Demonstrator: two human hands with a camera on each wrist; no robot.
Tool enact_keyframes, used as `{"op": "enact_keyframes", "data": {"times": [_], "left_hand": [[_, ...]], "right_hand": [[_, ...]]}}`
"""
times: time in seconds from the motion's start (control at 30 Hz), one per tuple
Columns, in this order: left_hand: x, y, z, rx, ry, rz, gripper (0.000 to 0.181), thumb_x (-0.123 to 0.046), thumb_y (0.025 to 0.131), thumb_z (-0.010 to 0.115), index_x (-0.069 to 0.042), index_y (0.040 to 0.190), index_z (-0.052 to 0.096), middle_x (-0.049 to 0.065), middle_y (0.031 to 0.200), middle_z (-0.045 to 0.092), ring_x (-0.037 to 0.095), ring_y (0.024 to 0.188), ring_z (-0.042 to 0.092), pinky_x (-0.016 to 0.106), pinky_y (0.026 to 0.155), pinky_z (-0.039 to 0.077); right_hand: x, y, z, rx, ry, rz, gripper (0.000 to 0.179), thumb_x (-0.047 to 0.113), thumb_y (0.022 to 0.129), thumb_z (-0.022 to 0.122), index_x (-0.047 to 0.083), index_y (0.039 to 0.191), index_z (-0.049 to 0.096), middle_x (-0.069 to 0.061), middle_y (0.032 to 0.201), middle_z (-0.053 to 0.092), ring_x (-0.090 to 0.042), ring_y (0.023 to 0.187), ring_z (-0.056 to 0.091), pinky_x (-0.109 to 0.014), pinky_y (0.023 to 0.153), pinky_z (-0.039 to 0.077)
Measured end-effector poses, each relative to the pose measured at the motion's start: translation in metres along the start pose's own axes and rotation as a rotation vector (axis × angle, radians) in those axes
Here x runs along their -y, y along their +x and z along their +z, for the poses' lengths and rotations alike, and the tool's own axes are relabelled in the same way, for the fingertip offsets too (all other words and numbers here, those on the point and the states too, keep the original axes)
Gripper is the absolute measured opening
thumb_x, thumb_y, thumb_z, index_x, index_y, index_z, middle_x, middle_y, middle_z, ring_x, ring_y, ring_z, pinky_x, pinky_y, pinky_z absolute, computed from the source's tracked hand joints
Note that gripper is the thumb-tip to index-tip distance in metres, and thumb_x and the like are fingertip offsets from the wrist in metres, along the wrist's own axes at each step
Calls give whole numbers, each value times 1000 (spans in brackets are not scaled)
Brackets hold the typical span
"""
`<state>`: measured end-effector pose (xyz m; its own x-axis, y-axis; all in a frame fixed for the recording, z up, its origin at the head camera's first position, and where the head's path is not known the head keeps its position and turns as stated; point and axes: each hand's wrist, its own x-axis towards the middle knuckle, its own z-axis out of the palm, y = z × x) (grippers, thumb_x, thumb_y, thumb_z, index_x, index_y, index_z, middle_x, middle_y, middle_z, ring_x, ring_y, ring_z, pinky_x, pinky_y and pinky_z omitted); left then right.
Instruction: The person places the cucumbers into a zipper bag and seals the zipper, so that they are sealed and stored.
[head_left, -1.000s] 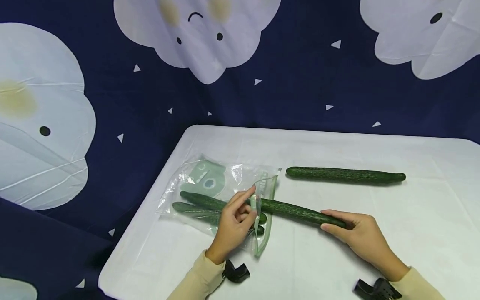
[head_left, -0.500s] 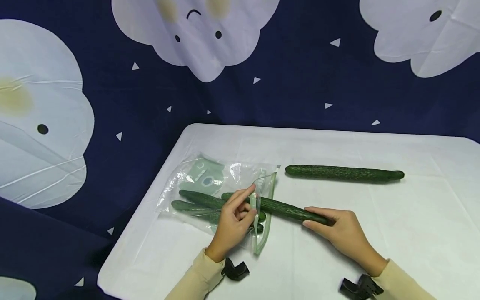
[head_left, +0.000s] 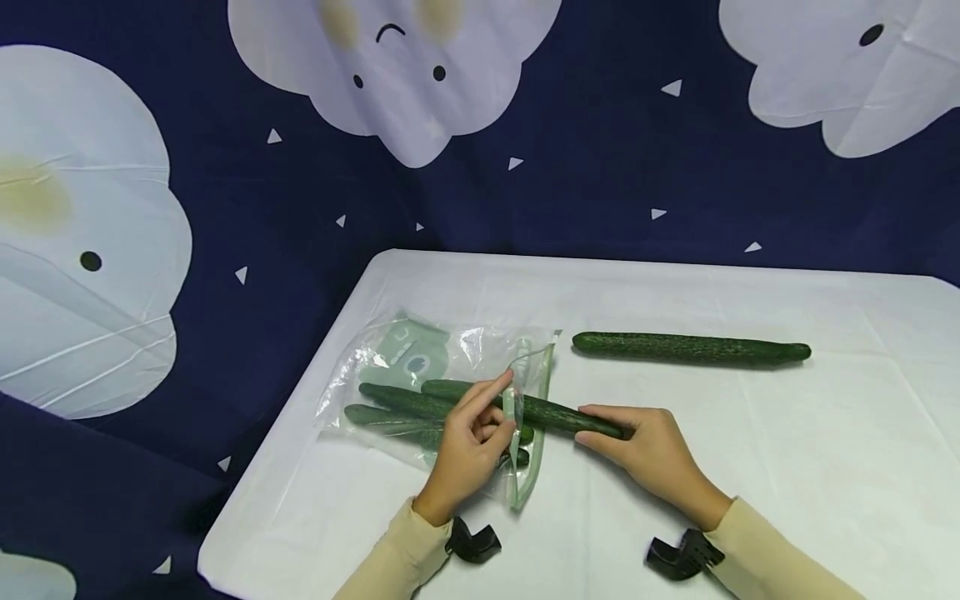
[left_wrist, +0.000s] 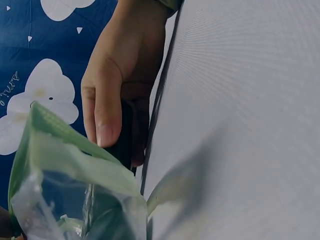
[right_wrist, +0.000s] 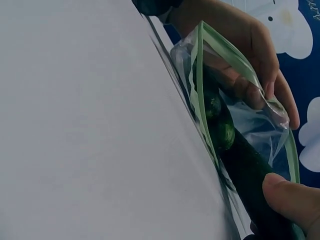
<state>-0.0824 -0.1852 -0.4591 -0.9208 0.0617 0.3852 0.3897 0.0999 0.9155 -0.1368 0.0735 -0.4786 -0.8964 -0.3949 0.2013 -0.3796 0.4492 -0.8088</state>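
On the white-covered table (head_left: 757, 475), toward its left side, a clear bag (head_left: 480, 343) is laid flat, with a green zip rim (head_left: 536, 472) turned to the right and a green cartoon creature (head_left: 412, 354) printed on its film. Inside it, two cucumbers (head_left: 405, 402) are seen lying side by side, their rounded ends set close to the mouth. A third, the held cucumber (head_left: 566, 415), is passed through the open mouth: its far part is enclosed by the film beyond the other two, its middle is covered by the left hand (head_left: 467, 450), and its near end is left outside. By the right hand (head_left: 651, 450) that outer end is gripped, pinched between the thumb on the near side and the fingers on the far side; how the remaining fingers are set cannot be told. By the left hand the upper edge of the mouth is pinched, with the index finger stretched out along it and the other fingers curled inward; in the right wrist view the rim is seen lifted there, so that the mouth is held apart in a pointed gap. A fourth, loose cucumber (head_left: 692, 348) is laid on the cloth beyond the right hand, apart from the bag. Beige sleeves (head_left: 776, 557) are worn on both arms, with a black device (head_left: 684, 557) fastened at each wrist. Behind the table a navy backdrop (head_left: 600, 117) is hung, patterned with pale clouds and small triangles.
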Motion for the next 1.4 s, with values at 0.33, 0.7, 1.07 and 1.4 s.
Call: {"op": "enact_keyframes", "data": {"times": [0.33,0.7,1.07,1.4], "left_hand": [[2,1,-1,6,1,-15,61,13,93,59,3,152,45,17,131,55,13,82,60,19,62,51],[3,1,-3,12,-9,-25,61,12,95,59,1,153,45,14,130,55,14,82,60,20,61,50],[3,1,0,13,-16,-13,61,15,93,60,3,151,46,20,129,55,14,82,59,18,63,50],[3,1,-2,8,-10,-34,61,14,94,58,1,152,45,16,130,55,14,82,59,18,62,49]], "right_hand": [[6,20,19,19,-29,-74,40,45,83,84,26,118,79,9,111,75,-11,101,71,-37,82,58],[2,28,15,128,-35,-146,43,44,85,83,27,124,76,7,121,72,-18,117,66,-44,95,55],[-31,35,-36,282,16,-160,33,33,85,84,32,118,78,18,121,71,-16,125,60,-24,105,45],[-38,37,-32,219,-23,-209,27,34,85,84,34,111,80,15,119,72,-16,122,63,-19,104,44]]}}
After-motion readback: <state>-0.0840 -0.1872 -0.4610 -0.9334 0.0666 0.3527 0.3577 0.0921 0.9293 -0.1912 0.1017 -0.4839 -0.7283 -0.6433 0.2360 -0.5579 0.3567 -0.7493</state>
